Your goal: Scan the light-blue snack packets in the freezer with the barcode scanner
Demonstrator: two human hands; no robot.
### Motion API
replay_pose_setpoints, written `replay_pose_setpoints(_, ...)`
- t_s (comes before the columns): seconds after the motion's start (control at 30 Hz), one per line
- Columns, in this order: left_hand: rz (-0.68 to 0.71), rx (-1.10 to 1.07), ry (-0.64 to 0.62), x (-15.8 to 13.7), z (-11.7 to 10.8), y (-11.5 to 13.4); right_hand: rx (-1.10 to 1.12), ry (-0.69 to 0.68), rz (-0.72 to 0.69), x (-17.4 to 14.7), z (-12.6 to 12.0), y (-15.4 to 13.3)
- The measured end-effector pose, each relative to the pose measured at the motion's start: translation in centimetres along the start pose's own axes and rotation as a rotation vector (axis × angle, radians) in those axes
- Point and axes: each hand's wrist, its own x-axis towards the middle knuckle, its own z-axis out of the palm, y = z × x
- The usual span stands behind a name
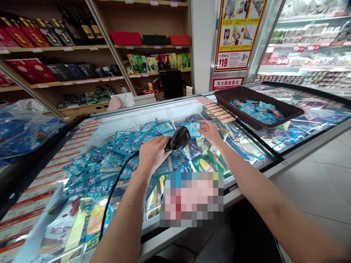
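My left hand [154,155] is wrapped round the handle of a black barcode scanner [180,138], whose head points to the right. A black cable [116,182] runs from it down along my forearm. Between the fingertips of my right hand [210,132] is a small light-blue packet [193,129], held up in front of the scanner with a white label patch showing. Many more blue packets [109,160] lie in a loose heap on the glass top of the freezer, left of and below my left hand.
A brown woven basket [255,122] with several blue packets stands on the freezer's right part. At far left is a clear plastic bag [27,128] of blue goods. Shelves [153,46] with boxes and bottles line the back. Frozen goods show inside the freezer [181,239].
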Motion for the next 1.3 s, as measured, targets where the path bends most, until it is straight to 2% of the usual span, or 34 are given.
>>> replay_pose_setpoints(0.13, -0.027, 0.019, 0.005, -0.2, 0.2, -0.3, -0.279, 0.146, 0.101, 0.3, -1.5, 0.6)
replay_pose_setpoints(0.23, -0.045, 0.014, 0.001, -0.4, 0.3, -0.5, -0.535, 0.202, 0.186, 0.3, -2.7, 0.8)
replay_pose_setpoints(0.4, -0.056, -0.011, 0.016, -0.6, 0.4, -0.6, -0.677, 0.247, 0.254, -0.1, -3.8, 0.8)
replay_pose_setpoints(0.53, -0.049, 0.007, 0.033, -0.7, 0.6, -0.7, -0.854, 0.246, 0.253, -0.6, -3.6, 0.0)
replay_pose_setpoints(0.63, -0.041, 0.019, 0.035, -0.8, 0.7, -0.9, -0.966, 0.21, 0.134, -1.0, -3.1, -1.1)
replay_pose_setpoints(0.7, -0.036, 0.025, 0.039, -0.8, 0.8, -1.0, -0.985, 0.113, 0.044, -1.4, -2.6, -1.7)
replay_pose_setpoints(0.83, -0.029, 0.043, 0.05, -0.8, 0.8, -1.0, -1.028, -0.029, 0.017, -1.9, -2.0, -2.2)
replay_pose_setpoints(1.13, -0.086, 0.051, 0.009, -0.5, 0.1, -1.4, -1.003, 0.054, 0.003, -1.5, -1.9, -0.7)
replay_pose_setpoints(1.3, -0.122, 0.061, -0.01, -0.6, -0.9, -2.2, -0.954, 0.078, -0.088, -1.8, -1.0, -0.7)
